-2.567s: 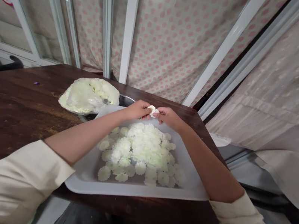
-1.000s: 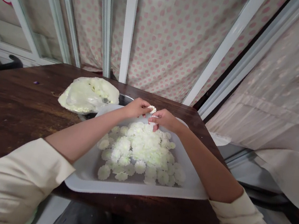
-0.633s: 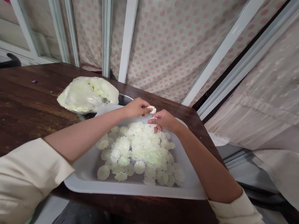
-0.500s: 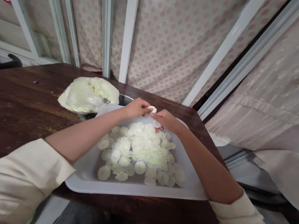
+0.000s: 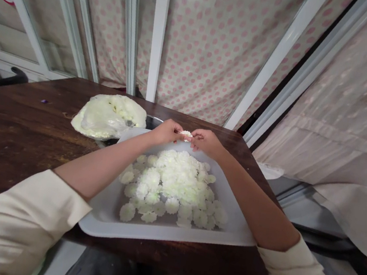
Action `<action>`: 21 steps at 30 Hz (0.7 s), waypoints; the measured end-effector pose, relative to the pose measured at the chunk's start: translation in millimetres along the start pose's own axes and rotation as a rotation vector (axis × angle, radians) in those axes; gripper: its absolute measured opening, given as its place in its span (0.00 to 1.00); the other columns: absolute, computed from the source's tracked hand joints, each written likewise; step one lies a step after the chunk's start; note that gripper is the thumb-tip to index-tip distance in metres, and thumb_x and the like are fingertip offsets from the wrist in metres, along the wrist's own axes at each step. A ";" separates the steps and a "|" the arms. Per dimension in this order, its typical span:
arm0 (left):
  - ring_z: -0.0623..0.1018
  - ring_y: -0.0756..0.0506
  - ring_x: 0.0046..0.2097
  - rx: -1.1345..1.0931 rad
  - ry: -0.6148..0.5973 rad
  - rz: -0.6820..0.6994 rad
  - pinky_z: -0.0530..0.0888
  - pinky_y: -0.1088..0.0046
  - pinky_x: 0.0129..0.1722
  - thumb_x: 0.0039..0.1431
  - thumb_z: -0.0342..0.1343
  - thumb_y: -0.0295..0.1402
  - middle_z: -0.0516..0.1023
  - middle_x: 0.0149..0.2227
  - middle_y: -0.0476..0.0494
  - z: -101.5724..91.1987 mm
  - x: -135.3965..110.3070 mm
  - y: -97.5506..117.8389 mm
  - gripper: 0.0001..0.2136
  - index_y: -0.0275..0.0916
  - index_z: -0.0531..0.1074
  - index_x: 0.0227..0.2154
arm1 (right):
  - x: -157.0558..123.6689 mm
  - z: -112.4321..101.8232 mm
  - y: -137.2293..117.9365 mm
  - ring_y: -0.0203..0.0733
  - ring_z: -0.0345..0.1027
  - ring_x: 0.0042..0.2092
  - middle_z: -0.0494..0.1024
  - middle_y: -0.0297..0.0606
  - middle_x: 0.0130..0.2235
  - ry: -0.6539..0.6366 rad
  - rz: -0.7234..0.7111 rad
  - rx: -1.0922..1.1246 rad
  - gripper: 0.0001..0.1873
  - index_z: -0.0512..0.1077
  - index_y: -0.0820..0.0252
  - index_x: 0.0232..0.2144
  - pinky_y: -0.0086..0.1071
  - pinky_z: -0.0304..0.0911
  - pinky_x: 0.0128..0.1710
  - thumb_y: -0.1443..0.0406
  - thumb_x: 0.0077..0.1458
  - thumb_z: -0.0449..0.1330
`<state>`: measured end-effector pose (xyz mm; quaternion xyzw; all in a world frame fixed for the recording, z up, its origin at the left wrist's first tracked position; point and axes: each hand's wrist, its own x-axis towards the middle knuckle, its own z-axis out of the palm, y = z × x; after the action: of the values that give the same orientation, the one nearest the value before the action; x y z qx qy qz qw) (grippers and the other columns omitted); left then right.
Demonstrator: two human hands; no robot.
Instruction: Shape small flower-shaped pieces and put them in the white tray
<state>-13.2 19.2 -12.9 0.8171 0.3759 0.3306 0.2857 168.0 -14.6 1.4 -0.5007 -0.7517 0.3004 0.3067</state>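
Observation:
My left hand [image 5: 166, 131] and my right hand [image 5: 206, 143] meet above the far rim of a pale grey plastic tray [image 5: 168, 236]. Between their fingertips is a small white flower head [image 5: 187, 134], pinched from both sides. Below my hands, a heap of similar white flower heads [image 5: 172, 182] lies in the tray, with loose ones spread around it. Neither hand touches the heap. Cream sleeves cover my forearms near the bottom corners.
A clear plastic bag of pale flowers [image 5: 108, 116] sits on a metal bowl [image 5: 154, 123] beyond the tray's far left corner. The tray stands on a dark wooden table [image 5: 10, 152]. Polka-dot fabric and white frames rise behind the table.
My right hand has risen from the tray's far rim, and its fingertips now reach the flower head's right side. My left hand has stayed nearly still.

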 end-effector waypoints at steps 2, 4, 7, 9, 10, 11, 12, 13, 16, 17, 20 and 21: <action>0.62 0.56 0.19 -0.004 -0.001 -0.007 0.55 0.79 0.19 0.46 0.58 0.41 0.68 0.15 0.51 0.0 0.1 -0.7 0.14 0.33 0.70 0.17 | -0.9 -0.1 -1.4 0.33 0.65 0.22 0.71 0.34 0.21 -0.006 -0.014 0.007 0.18 0.68 0.61 0.25 0.27 0.61 0.23 0.52 0.44 0.62; 0.61 0.56 0.18 -0.008 0.005 -0.017 0.54 0.79 0.19 0.45 0.59 0.42 0.67 0.15 0.52 0.0 -0.6 0.1 0.15 0.34 0.68 0.16 | -2.2 -0.9 -2.6 0.33 0.64 0.22 0.71 0.34 0.21 -0.019 -0.033 0.001 0.16 0.68 0.61 0.24 0.27 0.62 0.23 0.54 0.46 0.60; 0.59 0.57 0.18 -0.009 0.034 -0.049 0.54 0.79 0.18 0.44 0.60 0.42 0.65 0.14 0.53 -0.2 -2.2 2.6 0.17 0.34 0.65 0.15 | -3.9 -3.0 -3.8 0.33 0.64 0.23 0.70 0.34 0.21 -0.031 -0.056 -0.026 0.14 0.67 0.62 0.21 0.27 0.62 0.24 0.58 0.48 0.58; 0.58 0.57 0.17 0.004 0.062 -0.066 0.53 0.80 0.18 0.44 0.60 0.43 0.64 0.13 0.53 -0.5 -2.9 3.8 0.18 0.34 0.63 0.14 | -4.4 -3.7 -3.9 0.33 0.64 0.22 0.70 0.34 0.20 -0.024 -0.078 -0.043 0.13 0.66 0.63 0.20 0.26 0.61 0.24 0.59 0.50 0.57; 0.58 0.57 0.17 0.009 0.073 -0.068 0.53 0.80 0.18 0.43 0.60 0.44 0.64 0.13 0.53 -0.8 -3.1 4.2 0.19 0.35 0.62 0.14 | -4.4 -3.8 -3.7 0.32 0.64 0.22 0.70 0.33 0.20 -0.016 -0.088 -0.045 0.13 0.66 0.62 0.20 0.26 0.61 0.24 0.60 0.50 0.56; 0.59 0.57 0.17 0.009 0.076 -0.066 0.54 0.80 0.18 0.44 0.60 0.44 0.64 0.13 0.53 -1.3 -3.2 4.3 0.19 0.34 0.62 0.14 | -4.0 -3.7 -3.2 0.32 0.64 0.22 0.70 0.33 0.20 -0.003 -0.093 -0.044 0.13 0.66 0.62 0.21 0.25 0.61 0.23 0.60 0.51 0.55; 0.60 0.57 0.17 0.002 0.072 -0.063 0.54 0.80 0.18 0.44 0.59 0.45 0.65 0.13 0.52 -1.8 -3.2 4.2 0.19 0.34 0.63 0.14 | -3.3 -3.6 -2.4 0.32 0.64 0.22 0.69 0.33 0.20 0.018 -0.089 -0.040 0.12 0.65 0.62 0.21 0.25 0.60 0.23 0.61 0.52 0.55; 0.61 0.57 0.18 -0.015 0.059 -0.058 0.55 0.80 0.18 0.46 0.58 0.46 0.66 0.14 0.52 -2.3 -3.1 4.1 0.19 0.34 0.65 0.15 | -2.4 -3.6 -1.3 0.31 0.64 0.21 0.69 0.32 0.20 0.049 -0.076 -0.033 0.13 0.64 0.62 0.20 0.24 0.59 0.22 0.62 0.53 0.54; 0.63 0.56 0.19 -0.096 0.004 -0.017 0.58 0.80 0.20 0.50 0.55 0.46 0.68 0.16 0.51 -3.5 -3.2 3.8 0.18 0.33 0.71 0.21 | 1.3 -5.1 3.1 0.29 0.62 0.19 0.68 0.31 0.19 0.169 0.000 0.008 0.13 0.60 0.61 0.21 0.22 0.58 0.20 0.64 0.56 0.52; 0.64 0.55 0.20 -0.118 -0.011 0.005 0.59 0.80 0.20 0.50 0.54 0.46 0.69 0.17 0.51 -3.6 -3.3 3.9 0.18 0.33 0.72 0.23 | 2.4 -6.1 4.4 0.29 0.62 0.19 0.68 0.30 0.18 0.197 0.023 0.035 0.13 0.60 0.61 0.21 0.22 0.58 0.20 0.64 0.57 0.52; 0.66 0.55 0.21 -0.129 -0.044 0.048 0.60 0.80 0.22 0.51 0.53 0.46 0.70 0.19 0.50 -3.0 -3.3 4.0 0.18 0.33 0.73 0.24 | 4.4 -8.6 6.5 0.29 0.61 0.18 0.67 0.29 0.18 0.222 0.057 0.129 0.13 0.60 0.60 0.23 0.22 0.58 0.19 0.63 0.58 0.52; 0.65 0.55 0.21 -0.115 -0.049 0.044 0.59 0.80 0.21 0.50 0.54 0.46 0.69 0.19 0.50 -2.6 -3.3 4.0 0.18 0.33 0.73 0.23 | 4.5 -8.9 6.5 0.29 0.61 0.18 0.67 0.29 0.18 0.219 0.057 0.146 0.13 0.61 0.60 0.23 0.22 0.58 0.19 0.62 0.58 0.52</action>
<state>-15.1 15.0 -9.5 0.8152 0.3312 0.3379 0.3340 177.1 -7.0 2.9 -0.5279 -0.6753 0.3067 0.4139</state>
